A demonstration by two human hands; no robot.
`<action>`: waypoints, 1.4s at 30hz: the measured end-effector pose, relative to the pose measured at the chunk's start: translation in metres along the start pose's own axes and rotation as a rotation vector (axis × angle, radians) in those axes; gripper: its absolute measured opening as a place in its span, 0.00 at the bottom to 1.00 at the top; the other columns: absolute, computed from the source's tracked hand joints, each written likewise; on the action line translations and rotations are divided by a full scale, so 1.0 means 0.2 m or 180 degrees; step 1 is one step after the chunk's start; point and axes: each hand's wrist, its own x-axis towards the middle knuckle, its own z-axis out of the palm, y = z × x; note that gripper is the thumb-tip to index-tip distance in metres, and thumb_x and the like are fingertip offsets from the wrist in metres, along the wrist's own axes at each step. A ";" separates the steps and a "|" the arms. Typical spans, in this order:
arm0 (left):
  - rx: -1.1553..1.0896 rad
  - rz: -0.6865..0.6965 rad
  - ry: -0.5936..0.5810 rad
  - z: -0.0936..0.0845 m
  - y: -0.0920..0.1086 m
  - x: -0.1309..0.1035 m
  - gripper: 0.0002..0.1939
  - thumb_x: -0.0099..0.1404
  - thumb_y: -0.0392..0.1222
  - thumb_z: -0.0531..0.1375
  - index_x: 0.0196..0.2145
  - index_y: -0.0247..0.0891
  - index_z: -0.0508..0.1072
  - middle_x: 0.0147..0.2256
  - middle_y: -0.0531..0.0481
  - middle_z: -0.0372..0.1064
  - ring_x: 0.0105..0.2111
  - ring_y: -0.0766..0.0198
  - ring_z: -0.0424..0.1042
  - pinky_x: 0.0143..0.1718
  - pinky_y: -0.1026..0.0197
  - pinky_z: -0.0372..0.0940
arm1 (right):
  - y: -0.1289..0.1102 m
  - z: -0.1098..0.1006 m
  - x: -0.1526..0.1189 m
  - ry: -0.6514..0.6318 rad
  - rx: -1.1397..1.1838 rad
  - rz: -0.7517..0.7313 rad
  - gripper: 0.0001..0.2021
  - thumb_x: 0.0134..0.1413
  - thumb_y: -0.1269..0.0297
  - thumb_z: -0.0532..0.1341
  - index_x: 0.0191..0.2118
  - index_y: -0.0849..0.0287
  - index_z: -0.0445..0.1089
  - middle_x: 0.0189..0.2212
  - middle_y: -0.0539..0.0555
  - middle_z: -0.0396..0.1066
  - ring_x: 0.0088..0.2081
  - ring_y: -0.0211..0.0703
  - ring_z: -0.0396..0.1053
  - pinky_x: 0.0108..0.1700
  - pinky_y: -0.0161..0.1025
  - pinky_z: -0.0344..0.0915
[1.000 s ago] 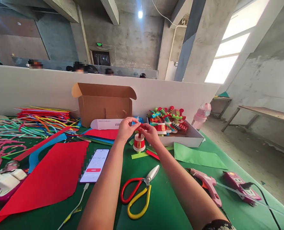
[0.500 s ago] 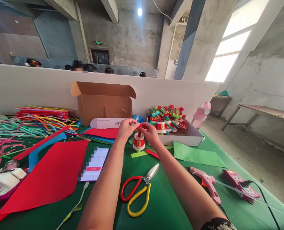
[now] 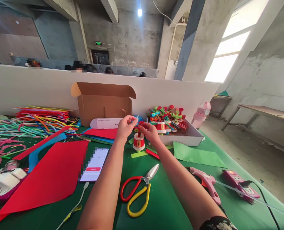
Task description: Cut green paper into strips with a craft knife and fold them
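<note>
A small upturned white cup with a red band [image 3: 138, 142] stands on the green table, a thin dark red stem and a small red piece rising from its top. My right hand [image 3: 150, 131] pinches the small red piece above the cup from the right. On the other side my left hand [image 3: 126, 126] is raised a little higher, thumb and fingertips pressed together. What is between them, if anything, is too small to make out. Scissors [image 3: 145, 188] with one red and one yellow handle lie between my forearms, blades shut.
Behind the right hand, a white box [image 3: 192, 138] holds several colourful figures. A pink glue gun [image 3: 207, 183] and power strip [image 3: 241, 186] lie right. Red felt [image 3: 58, 172], a phone [image 3: 94, 166] and pipe cleaners [image 3: 43, 113] are left; a cardboard box [image 3: 103, 105] stands behind.
My left hand has come up and away from the red piece, opening a gap between my hands. The right hand stays at the top of the cup.
</note>
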 end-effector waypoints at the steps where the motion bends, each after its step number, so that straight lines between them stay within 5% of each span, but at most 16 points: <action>1: -0.0008 0.0016 0.0020 0.00 0.00 0.00 0.13 0.56 0.51 0.63 0.32 0.40 0.74 0.35 0.48 0.75 0.39 0.59 0.72 0.43 0.58 0.66 | 0.00 0.00 0.00 0.0013 0.0002 0.0016 0.11 0.53 0.53 0.62 0.34 0.56 0.73 0.34 0.54 0.77 0.37 0.45 0.73 0.38 0.40 0.70; 12: -0.0027 0.0113 -0.0057 -0.02 0.02 -0.01 0.11 0.51 0.43 0.65 0.35 0.42 0.77 0.40 0.49 0.77 0.46 0.56 0.71 0.50 0.55 0.64 | 0.01 -0.01 0.01 -0.0016 0.0064 0.0065 0.11 0.53 0.53 0.64 0.36 0.55 0.73 0.35 0.54 0.77 0.39 0.46 0.74 0.36 0.39 0.70; 24: -0.0366 -0.0290 0.0051 0.02 -0.04 0.01 0.15 0.49 0.52 0.66 0.27 0.37 0.75 0.28 0.49 0.74 0.32 0.61 0.71 0.36 0.59 0.66 | -0.04 0.00 -0.01 -0.0161 0.0272 -0.0104 0.14 0.50 0.52 0.66 0.36 0.57 0.74 0.35 0.54 0.77 0.37 0.44 0.73 0.40 0.41 0.70; 34: -0.0673 -0.0430 0.0057 0.05 -0.08 0.01 0.13 0.47 0.48 0.67 0.27 0.38 0.73 0.27 0.51 0.72 0.32 0.62 0.71 0.36 0.60 0.66 | -0.05 0.00 -0.01 -0.0191 0.0418 -0.0146 0.13 0.49 0.53 0.66 0.36 0.57 0.74 0.33 0.52 0.76 0.31 0.41 0.72 0.36 0.38 0.70; 42: -0.0780 -0.0392 0.0025 0.05 -0.07 0.01 0.14 0.48 0.49 0.67 0.29 0.38 0.73 0.27 0.52 0.71 0.31 0.64 0.70 0.37 0.60 0.66 | -0.02 0.00 -0.01 -0.0091 0.0442 -0.0053 0.12 0.50 0.57 0.66 0.37 0.58 0.74 0.35 0.53 0.77 0.36 0.42 0.74 0.40 0.39 0.71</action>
